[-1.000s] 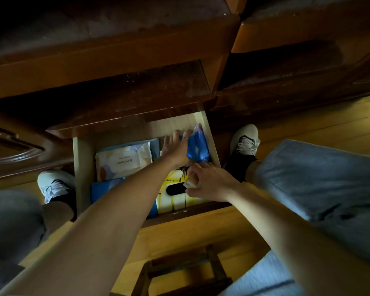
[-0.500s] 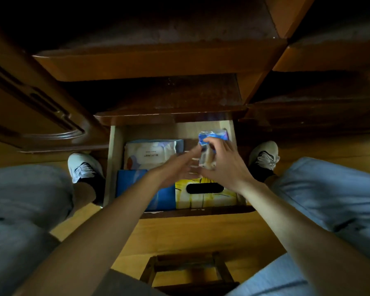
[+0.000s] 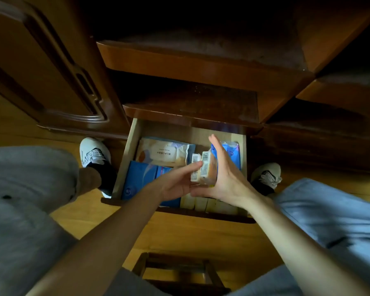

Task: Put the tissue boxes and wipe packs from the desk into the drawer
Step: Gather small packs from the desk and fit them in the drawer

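From the head camera, looking straight down between the person's knees, a wooden drawer [image 3: 135, 146] stands pulled out under the dark desk. Both hands meet above its middle. The left hand [image 3: 176, 184] and the right hand [image 3: 224, 178] together press a small pack of tissues [image 3: 203, 169], barcodes facing up, between them: the left fingers [image 3: 192, 167] curl against its near side, while the right fingers [image 3: 217, 152] stand straight and flat along its far side, not clenched. Inside the drawer a white wipe pack [image 3: 160, 152] lies at the back left, a blue tissue box [image 3: 141, 178] in front of it, and a blue pack [image 3: 231, 152] stands along the right wall behind the right hand. A pale yellow box [image 3: 209, 205] shows at the front edge below the hands. A white shoe [image 3: 93, 151] rests on the wooden floor [image 3: 190, 238] left of the drawer.
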`<action>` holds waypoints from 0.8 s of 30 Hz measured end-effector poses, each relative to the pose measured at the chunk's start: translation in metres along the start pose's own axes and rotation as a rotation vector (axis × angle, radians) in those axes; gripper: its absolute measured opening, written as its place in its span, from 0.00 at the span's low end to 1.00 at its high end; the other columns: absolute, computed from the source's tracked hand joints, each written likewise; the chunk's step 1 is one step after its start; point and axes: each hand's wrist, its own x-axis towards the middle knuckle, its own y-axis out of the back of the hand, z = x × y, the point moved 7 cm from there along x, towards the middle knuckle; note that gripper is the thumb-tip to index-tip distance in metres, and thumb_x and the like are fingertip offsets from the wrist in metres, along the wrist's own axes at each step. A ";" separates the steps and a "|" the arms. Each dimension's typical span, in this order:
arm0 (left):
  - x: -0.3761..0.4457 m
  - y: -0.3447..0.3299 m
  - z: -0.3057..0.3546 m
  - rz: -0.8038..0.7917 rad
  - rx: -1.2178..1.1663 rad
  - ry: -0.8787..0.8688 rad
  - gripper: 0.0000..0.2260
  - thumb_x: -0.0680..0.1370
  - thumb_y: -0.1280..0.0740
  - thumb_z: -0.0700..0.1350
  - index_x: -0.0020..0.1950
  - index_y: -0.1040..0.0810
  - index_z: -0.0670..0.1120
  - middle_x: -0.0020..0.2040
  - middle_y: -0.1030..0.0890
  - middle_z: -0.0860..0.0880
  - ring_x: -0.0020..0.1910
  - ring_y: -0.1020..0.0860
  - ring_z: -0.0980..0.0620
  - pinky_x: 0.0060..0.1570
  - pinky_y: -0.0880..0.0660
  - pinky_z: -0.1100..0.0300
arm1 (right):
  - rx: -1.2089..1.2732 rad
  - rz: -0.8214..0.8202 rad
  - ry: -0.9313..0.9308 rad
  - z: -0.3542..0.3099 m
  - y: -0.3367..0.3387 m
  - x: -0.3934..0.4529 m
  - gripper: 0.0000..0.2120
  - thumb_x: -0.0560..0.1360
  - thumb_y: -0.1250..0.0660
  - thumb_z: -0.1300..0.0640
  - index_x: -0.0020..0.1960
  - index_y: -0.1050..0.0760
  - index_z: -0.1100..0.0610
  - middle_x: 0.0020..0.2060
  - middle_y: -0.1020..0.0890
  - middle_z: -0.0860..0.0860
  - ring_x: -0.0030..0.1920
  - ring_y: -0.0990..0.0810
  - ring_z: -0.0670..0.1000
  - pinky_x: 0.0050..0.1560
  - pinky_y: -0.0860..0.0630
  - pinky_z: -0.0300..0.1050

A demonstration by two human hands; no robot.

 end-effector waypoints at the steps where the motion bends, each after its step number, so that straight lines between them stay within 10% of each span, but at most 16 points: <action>1: -0.001 0.000 0.002 -0.011 0.022 -0.007 0.20 0.81 0.32 0.53 0.71 0.23 0.47 0.70 0.24 0.40 0.70 0.26 0.41 0.73 0.33 0.44 | -0.005 -0.018 -0.053 0.007 0.004 -0.002 0.67 0.57 0.22 0.26 0.81 0.63 0.36 0.81 0.51 0.37 0.79 0.47 0.40 0.73 0.39 0.49; 16: 0.008 0.027 -0.007 0.073 0.053 0.058 0.26 0.77 0.33 0.67 0.65 0.18 0.49 0.65 0.19 0.41 0.65 0.20 0.45 0.60 0.22 0.54 | -0.090 -0.030 -0.128 0.019 -0.008 0.019 0.36 0.64 0.26 0.28 0.66 0.34 0.37 0.52 0.22 0.34 0.52 0.22 0.36 0.47 0.23 0.34; 21: 0.002 0.081 0.027 0.745 0.580 -0.235 0.14 0.81 0.34 0.58 0.48 0.18 0.49 0.42 0.14 0.48 0.46 0.16 0.43 0.50 0.19 0.47 | -0.217 0.004 -0.305 0.066 0.012 0.059 0.44 0.64 0.26 0.32 0.74 0.35 0.47 0.62 0.22 0.44 0.60 0.22 0.49 0.54 0.22 0.43; 24: -0.014 0.094 0.051 0.981 1.264 -0.383 0.08 0.80 0.33 0.51 0.54 0.19 0.50 0.52 0.17 0.49 0.56 0.22 0.48 0.50 0.26 0.56 | -0.553 -0.102 -0.257 0.083 0.006 0.088 0.43 0.68 0.26 0.37 0.76 0.39 0.49 0.67 0.23 0.54 0.63 0.23 0.57 0.53 0.26 0.49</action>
